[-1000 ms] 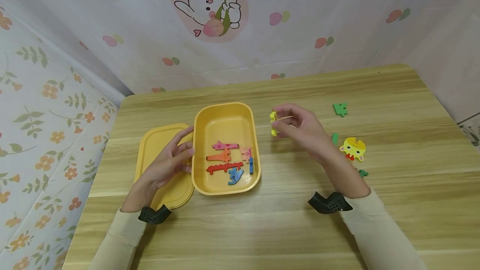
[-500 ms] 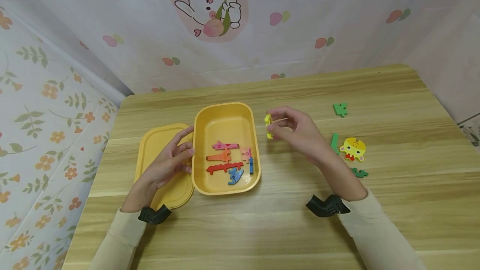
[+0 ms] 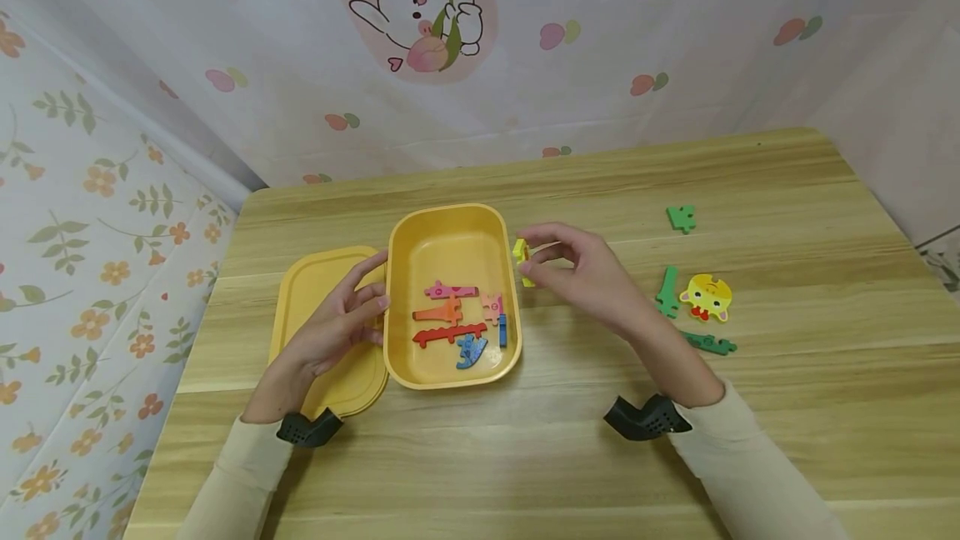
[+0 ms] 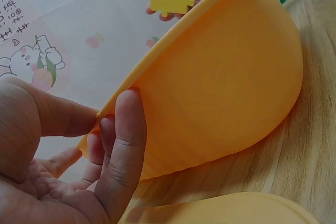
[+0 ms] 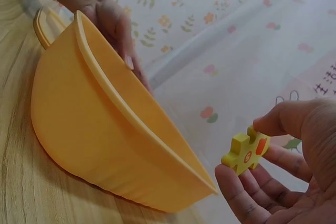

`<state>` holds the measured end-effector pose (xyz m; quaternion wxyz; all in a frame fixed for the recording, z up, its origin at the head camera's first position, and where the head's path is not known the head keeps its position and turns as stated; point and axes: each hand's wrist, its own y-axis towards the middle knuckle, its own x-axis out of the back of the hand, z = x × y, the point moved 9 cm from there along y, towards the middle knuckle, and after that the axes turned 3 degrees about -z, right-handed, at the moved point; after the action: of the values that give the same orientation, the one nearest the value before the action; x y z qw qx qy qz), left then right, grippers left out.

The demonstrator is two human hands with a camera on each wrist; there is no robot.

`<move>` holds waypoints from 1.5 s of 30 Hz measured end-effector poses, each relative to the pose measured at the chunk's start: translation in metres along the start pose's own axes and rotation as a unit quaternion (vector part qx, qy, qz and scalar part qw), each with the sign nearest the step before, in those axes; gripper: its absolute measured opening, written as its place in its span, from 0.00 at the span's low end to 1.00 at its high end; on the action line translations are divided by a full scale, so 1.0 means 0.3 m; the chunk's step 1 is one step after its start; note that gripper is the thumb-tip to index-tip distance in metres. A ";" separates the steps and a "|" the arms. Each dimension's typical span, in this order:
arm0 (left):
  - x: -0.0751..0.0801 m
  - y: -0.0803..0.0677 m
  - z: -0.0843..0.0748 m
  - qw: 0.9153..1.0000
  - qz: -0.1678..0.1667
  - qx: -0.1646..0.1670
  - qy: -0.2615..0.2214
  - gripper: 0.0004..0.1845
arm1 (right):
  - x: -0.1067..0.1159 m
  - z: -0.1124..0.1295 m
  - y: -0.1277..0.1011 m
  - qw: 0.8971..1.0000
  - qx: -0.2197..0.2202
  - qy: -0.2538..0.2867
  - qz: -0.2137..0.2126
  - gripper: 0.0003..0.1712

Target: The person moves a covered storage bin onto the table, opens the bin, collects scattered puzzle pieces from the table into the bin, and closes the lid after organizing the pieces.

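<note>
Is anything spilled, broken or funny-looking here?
Nothing stands out as spilled or broken. The box stands upright and its lid lies flat beside it. The yellow face has a notch, but that looks like a puzzle cut, probably not damage.

Left of our right hand, the yellow box stood in our way; beyond the hand, free worktop reached the curtain.
</note>
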<state>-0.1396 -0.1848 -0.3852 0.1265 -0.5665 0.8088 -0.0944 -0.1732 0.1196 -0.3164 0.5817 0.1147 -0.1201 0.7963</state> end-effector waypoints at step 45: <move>-0.006 -0.002 -0.006 1.000 0.002 0.000 -0.005 0.39 | -0.132 0.086 -0.046 0.980 0.143 -0.129 0.053 0.25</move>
<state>-0.1390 -0.1834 -0.3832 0.1304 -0.5655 0.8092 -0.0913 -0.1471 0.0797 -0.3041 0.4959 0.2923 -0.0849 0.8133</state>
